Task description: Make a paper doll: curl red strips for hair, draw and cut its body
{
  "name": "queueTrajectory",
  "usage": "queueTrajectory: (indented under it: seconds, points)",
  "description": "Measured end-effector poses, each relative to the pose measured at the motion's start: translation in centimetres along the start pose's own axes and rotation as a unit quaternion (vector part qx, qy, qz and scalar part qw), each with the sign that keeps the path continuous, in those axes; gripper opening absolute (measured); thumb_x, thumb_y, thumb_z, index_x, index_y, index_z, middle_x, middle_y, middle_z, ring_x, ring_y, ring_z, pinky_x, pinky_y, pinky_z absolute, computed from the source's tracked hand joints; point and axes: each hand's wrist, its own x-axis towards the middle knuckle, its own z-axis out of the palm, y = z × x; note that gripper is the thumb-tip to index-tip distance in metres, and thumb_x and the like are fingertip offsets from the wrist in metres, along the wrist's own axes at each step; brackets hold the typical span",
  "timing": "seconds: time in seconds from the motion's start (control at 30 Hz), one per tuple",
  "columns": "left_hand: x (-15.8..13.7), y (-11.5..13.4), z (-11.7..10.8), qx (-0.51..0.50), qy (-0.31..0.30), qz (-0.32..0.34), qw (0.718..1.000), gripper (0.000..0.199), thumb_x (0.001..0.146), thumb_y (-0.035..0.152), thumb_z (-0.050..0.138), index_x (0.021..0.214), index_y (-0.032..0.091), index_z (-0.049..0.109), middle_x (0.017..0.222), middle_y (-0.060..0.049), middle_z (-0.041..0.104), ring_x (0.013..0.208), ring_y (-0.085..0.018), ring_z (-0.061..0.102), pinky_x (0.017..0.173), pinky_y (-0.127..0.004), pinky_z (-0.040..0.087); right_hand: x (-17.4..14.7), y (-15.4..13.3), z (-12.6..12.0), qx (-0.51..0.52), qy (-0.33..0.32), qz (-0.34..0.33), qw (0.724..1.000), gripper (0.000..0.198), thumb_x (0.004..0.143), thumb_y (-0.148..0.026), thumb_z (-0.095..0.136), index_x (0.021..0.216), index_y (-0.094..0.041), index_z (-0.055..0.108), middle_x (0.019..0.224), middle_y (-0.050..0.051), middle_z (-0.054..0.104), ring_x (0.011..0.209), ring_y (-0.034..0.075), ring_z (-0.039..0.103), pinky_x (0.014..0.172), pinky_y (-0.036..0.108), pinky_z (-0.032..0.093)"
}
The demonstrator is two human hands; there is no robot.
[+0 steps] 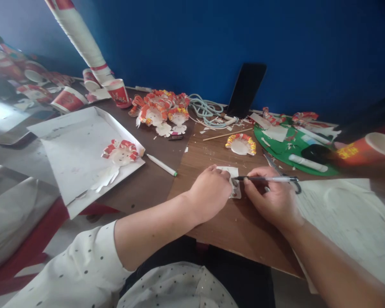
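From my feed I see a wooden tabletop [208, 149] around the small white paper piece [231, 172], which lies near the table's front edge with dark marks drawn on it. Left of the paper piece the surface turns darker brown; farther that way sits a shallow white tray [73, 145] with a red-and-white cup cutout [120, 155] inside, and a green-tipped marker [162, 164] lies between tray and paper piece. Beyond the paper piece I have a yellow-and-red curled cup cutout [240, 146], then a black smartphone [246, 90] leaning on the blue wall [179, 47], a pale cable [208, 107] beside it. To its right are a green disc [263, 139] strewn with scraps and, nearer, some loose sheets [349, 218].

My left hand [211, 188] is curled over the paper piece's left side, resting on it; its fingertips are hidden, so I can't tell whether they pinch it. My right hand [274, 199], just right of the paper piece, is closed around a pen [276, 179], thumb and fingers pressed to the barrel, its point directed at the marks.
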Motion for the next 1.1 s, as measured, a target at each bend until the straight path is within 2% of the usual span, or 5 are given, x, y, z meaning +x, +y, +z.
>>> queueTrajectory:
  seconds: [0.17, 0.4, 0.57, 1.1]
  points:
    - [-0.01, -0.07, 0.18, 0.011, 0.022, 0.002, 1.0, 0.019, 0.083, 0.009, 0.051, 0.086, 0.012, 0.071, 0.092, -0.01, 0.069, 0.089, -0.021, 0.065, 0.097, -0.037, 0.046, 0.0, 0.17, 0.12, 0.009, 0.0, -0.048, 0.999, 0.005, 0.083, -0.022, 0.061, 0.087, -0.021, 0.058, 0.08, 0.002, 0.064, 0.074, 0.017, 0.062, 0.07, 0.029, 0.049]
    - [-0.12, -0.06, 0.1, 0.013, 0.017, 0.006, 1.0, 0.02, 0.086, 0.012, 0.05, 0.086, 0.012, 0.071, 0.092, -0.01, 0.068, 0.088, -0.021, 0.065, 0.098, -0.038, 0.045, 0.0, 0.19, 0.08, 0.047, -0.013, -0.058, 0.997, 0.01, 0.085, -0.02, 0.06, 0.094, -0.021, 0.059, 0.094, 0.006, 0.067, 0.09, 0.02, 0.064, 0.083, 0.034, 0.05]
    - [-0.16, 0.0, 0.0, 0.015, 0.017, 0.01, 1.0, 0.023, 0.087, 0.011, 0.048, 0.087, 0.011, 0.07, 0.093, -0.01, 0.068, 0.087, -0.021, 0.065, 0.098, -0.039, 0.046, -0.12, 0.02, -0.05, 0.036, -0.026, -0.027, 0.999, 0.011, 0.087, -0.024, 0.058, 0.097, -0.021, 0.061, 0.091, 0.005, 0.068, 0.084, 0.019, 0.065, 0.077, 0.032, 0.05]
    - [-0.08, 0.0, -0.26, 0.011, -0.007, 0.009, 1.0, 0.025, 0.088, 0.01, 0.046, 0.089, 0.01, 0.071, 0.096, -0.012, 0.068, 0.092, -0.023, 0.065, 0.1, -0.04, 0.044, -0.33, -0.25, 0.1, 0.0, -0.016, -0.037, 0.999, 0.009, 0.087, -0.025, 0.059, 0.096, -0.022, 0.062, 0.091, 0.005, 0.07, 0.083, 0.019, 0.067, 0.075, 0.031, 0.052]
